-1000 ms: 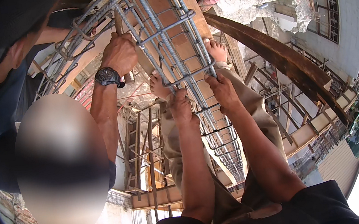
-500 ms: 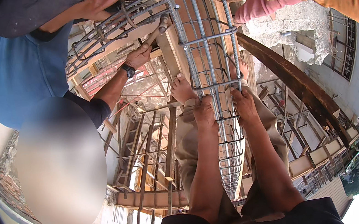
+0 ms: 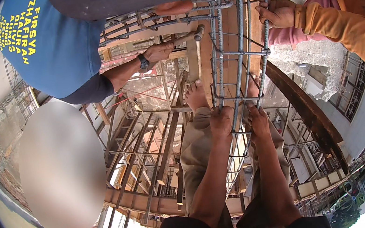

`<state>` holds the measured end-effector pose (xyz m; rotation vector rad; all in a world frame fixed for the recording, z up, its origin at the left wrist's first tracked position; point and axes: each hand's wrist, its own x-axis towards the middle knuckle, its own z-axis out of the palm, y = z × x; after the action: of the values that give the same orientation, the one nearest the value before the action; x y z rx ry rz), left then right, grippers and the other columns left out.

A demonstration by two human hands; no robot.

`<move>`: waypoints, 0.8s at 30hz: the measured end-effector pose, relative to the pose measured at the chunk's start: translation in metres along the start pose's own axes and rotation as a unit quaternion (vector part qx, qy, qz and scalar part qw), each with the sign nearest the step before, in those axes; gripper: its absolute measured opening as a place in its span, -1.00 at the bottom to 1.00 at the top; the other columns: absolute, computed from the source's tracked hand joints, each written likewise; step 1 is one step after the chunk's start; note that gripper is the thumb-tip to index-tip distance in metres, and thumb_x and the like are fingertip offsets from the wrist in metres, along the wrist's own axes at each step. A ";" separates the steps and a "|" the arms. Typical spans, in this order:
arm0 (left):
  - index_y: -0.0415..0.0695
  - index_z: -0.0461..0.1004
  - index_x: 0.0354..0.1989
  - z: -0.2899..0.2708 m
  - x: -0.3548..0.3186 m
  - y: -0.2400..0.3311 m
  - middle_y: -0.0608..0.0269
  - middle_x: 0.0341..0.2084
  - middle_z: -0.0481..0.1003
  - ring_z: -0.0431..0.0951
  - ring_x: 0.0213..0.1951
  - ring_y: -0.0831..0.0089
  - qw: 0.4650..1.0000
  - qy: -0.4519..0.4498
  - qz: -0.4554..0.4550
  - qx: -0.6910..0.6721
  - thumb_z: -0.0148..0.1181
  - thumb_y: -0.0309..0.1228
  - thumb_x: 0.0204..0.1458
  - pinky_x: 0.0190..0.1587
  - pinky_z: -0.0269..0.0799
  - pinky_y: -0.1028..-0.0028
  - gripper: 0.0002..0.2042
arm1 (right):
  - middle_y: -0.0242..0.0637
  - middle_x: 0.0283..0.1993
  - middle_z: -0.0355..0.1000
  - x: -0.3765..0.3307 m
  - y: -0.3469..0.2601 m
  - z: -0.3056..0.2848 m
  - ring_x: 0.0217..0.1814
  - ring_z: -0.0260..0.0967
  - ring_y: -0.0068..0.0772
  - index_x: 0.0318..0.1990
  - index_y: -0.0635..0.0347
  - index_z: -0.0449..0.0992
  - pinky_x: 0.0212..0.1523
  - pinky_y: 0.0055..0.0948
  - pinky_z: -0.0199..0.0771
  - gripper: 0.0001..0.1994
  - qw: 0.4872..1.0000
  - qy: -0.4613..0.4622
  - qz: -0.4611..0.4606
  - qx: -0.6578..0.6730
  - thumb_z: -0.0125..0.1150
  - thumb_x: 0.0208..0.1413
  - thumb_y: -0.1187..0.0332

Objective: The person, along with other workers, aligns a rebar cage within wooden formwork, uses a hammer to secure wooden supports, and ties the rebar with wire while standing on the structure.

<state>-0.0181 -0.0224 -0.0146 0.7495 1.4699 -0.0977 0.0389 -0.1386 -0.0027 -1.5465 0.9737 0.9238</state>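
Steel rebar cage (image 3: 236, 63) stands between the person's bare feet, both hands clamped on it: left hand (image 3: 222, 124) and right hand (image 3: 258, 121), fingers wrapped tight round its long bars. A co-worker's hand (image 3: 277, 12) grips the top, so the step looks like shifting the cage together, which calls for firm holds and steady footing.

Bright daylight, sunny outside. White glare at bottom middle and lower right edge of frame. Soft shadows under beams in middle. Round fisheye view, black corners, straight lines bend near rim. Big smooth blurred patch at left. Middle sharp, far edges bit soft and squashed
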 end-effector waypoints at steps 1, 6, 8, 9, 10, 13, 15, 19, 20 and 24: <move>-0.19 0.49 -0.41 0.003 -0.001 0.001 0.40 -0.58 0.34 0.27 -0.49 0.58 1.000 0.001 -0.003 0.001 0.18 -0.36 0.01 -0.41 0.24 0.45 -0.86 | -0.43 -0.43 0.32 0.001 -0.001 -0.001 -0.40 0.22 -0.62 -0.18 0.20 0.46 -0.38 -0.50 0.28 -0.76 0.999 -0.008 0.016 0.042 0.13 0.25 0.19; -0.18 0.48 -0.43 0.001 0.001 0.000 0.38 -0.60 0.31 0.26 -0.50 0.54 1.000 0.003 0.006 0.008 0.17 -0.38 0.01 -0.43 0.24 0.41 -0.87 | -0.47 -0.41 0.31 -0.003 -0.007 0.004 -0.43 0.24 -0.62 -0.19 0.14 0.42 -0.46 -0.53 0.24 -0.81 0.999 -0.006 0.002 0.039 0.11 0.26 0.22; -0.18 0.47 -0.44 0.004 0.004 -0.001 0.38 -0.61 0.29 0.26 -0.51 0.54 1.000 0.002 -0.011 0.002 0.16 -0.38 0.02 -0.44 0.23 0.40 -0.88 | -0.50 -0.27 0.37 -0.001 -0.007 -0.001 -0.32 0.28 -0.61 0.05 0.15 0.46 -0.33 -0.57 0.35 -0.67 0.999 -0.012 0.031 0.003 0.08 0.25 0.16; -0.17 0.46 -0.45 0.001 0.007 -0.006 0.38 -0.62 0.27 0.26 -0.51 0.55 0.997 -0.007 0.066 0.035 0.16 -0.37 0.03 -0.44 0.22 0.42 -0.87 | -0.50 -0.27 0.37 -0.001 -0.005 -0.002 -0.32 0.28 -0.61 0.05 0.15 0.46 -0.33 -0.57 0.35 -0.67 0.999 -0.015 0.032 0.000 0.08 0.25 0.16; -0.17 0.45 -0.46 -0.003 0.008 -0.011 0.38 -0.63 0.26 0.26 -0.52 0.56 0.993 -0.010 0.105 0.052 0.16 -0.37 0.04 -0.45 0.22 0.43 -0.86 | -0.52 -0.30 0.36 -0.002 -0.003 -0.003 -0.36 0.27 -0.63 0.01 0.13 0.47 -0.36 -0.57 0.33 -0.70 0.998 -0.027 0.048 0.026 0.08 0.25 0.17; -0.11 0.48 -0.26 -0.004 0.006 -0.009 0.47 -0.47 0.35 0.32 -0.38 0.63 0.997 -0.046 -0.040 -0.037 0.14 -0.42 0.05 -0.28 0.25 0.52 -0.89 | -0.55 -0.38 0.32 -0.001 -0.003 0.001 -0.43 0.24 -0.66 -0.09 0.10 0.48 -0.43 -0.58 0.29 -0.77 0.998 -0.017 0.043 0.042 0.09 0.25 0.19; -0.12 0.43 -0.40 0.000 0.005 -0.006 0.42 -0.56 0.27 0.26 -0.46 0.62 0.999 -0.031 -0.005 -0.020 0.15 -0.40 0.05 -0.38 0.20 0.47 -0.92 | -0.55 -0.42 0.29 -0.002 -0.006 0.003 -0.47 0.22 -0.66 -0.15 0.08 0.47 -0.48 -0.59 0.26 -0.81 0.999 0.001 0.025 0.030 0.09 0.26 0.20; -0.14 0.37 -0.53 0.005 0.000 0.005 0.36 -0.65 0.23 0.21 -0.53 0.59 1.000 0.007 -0.010 0.010 0.16 -0.35 0.04 -0.45 0.17 0.39 -0.81 | -0.43 -0.28 0.30 -0.003 -0.008 0.002 -0.24 0.27 -0.52 -0.07 0.11 0.41 -0.25 -0.44 0.34 -0.76 0.998 -0.010 0.055 0.035 0.11 0.25 0.18; -0.14 0.37 -0.53 0.008 -0.002 0.010 0.36 -0.65 0.23 0.21 -0.53 0.59 1.000 0.007 -0.013 0.008 0.16 -0.35 0.04 -0.45 0.17 0.39 -0.81 | -0.42 -0.25 0.29 0.000 -0.008 0.000 -0.21 0.27 -0.50 -0.05 0.11 0.40 -0.22 -0.43 0.35 -0.74 0.998 -0.006 0.060 0.036 0.12 0.24 0.18; -0.18 0.41 -0.48 0.006 -0.003 0.010 0.32 -0.62 0.31 0.27 -0.50 0.54 0.999 0.007 -0.016 0.027 0.18 -0.28 0.02 -0.40 0.24 0.37 -0.79 | -0.42 -0.25 0.29 0.002 -0.004 0.000 -0.20 0.27 -0.49 -0.01 0.11 0.40 -0.20 -0.44 0.36 -0.71 0.997 -0.015 0.054 0.046 0.14 0.23 0.16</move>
<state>-0.0083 -0.0186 -0.0084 0.7722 1.4975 -0.1586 0.0434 -0.1383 -0.0032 -1.4098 1.0723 0.9609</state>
